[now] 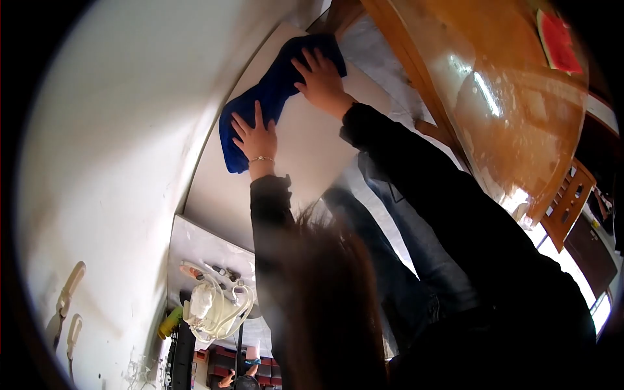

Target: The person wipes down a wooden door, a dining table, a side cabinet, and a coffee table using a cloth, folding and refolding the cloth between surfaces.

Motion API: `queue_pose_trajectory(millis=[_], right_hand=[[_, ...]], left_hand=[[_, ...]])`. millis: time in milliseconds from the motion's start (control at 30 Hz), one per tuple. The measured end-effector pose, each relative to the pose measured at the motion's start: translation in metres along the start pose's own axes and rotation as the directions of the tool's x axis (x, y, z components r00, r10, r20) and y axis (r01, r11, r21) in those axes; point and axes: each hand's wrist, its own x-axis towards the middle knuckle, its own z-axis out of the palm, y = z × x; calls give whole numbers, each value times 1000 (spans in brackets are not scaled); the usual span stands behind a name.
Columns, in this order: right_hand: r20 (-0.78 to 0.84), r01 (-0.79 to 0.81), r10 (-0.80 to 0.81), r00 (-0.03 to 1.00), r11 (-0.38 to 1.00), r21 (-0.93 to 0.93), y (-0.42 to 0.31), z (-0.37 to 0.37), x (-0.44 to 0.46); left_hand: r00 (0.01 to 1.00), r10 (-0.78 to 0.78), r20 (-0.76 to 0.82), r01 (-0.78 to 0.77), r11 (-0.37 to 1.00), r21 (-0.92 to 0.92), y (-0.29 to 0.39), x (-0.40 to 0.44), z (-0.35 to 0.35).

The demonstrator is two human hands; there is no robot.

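Observation:
A dark blue cloth [265, 91] lies spread on a pale board-like surface [305, 140], against the wall side. My left hand [256, 138], with a bracelet at the wrist, rests on the cloth's near end, fingers spread. On the cloth's far end lies my right hand [321, 80], its fingers also apart and flat. Neither hand has anything gripped between its fingers. Both arms are in black sleeves.
A white wall [117, 143] runs along the left, with two handled objects low on it. A glossy wooden table [494, 130] stands at the right. White tubing [221, 311] and small items sit at the lower left. Part of another person shows at the bottom.

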Motion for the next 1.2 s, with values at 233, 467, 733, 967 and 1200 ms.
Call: queue_pose_trajectory(millis=[233, 467, 733, 967, 1200], right_hand=[[-80, -8, 19, 997, 991, 132, 10, -12, -102], [198, -43, 11, 980, 986, 161, -30, -11, -221], [540, -11, -139, 830, 964, 266, -83, 3, -279], [361, 206, -515, 778, 751, 628, -137, -96, -273], [140, 345, -566, 813, 661, 666, -151, -301, -252]], left_hand=[[957, 38, -289, -64, 995, -79, 23, -94, 30], [991, -132, 20, 133, 984, -118, 22, -218, 65], [912, -217, 348, 320, 907, -274, -28, -309, 46], [857, 13, 515, 347, 724, -596, -81, -363, 1], [796, 164, 583, 511, 337, -791, -41, -403, -146]])
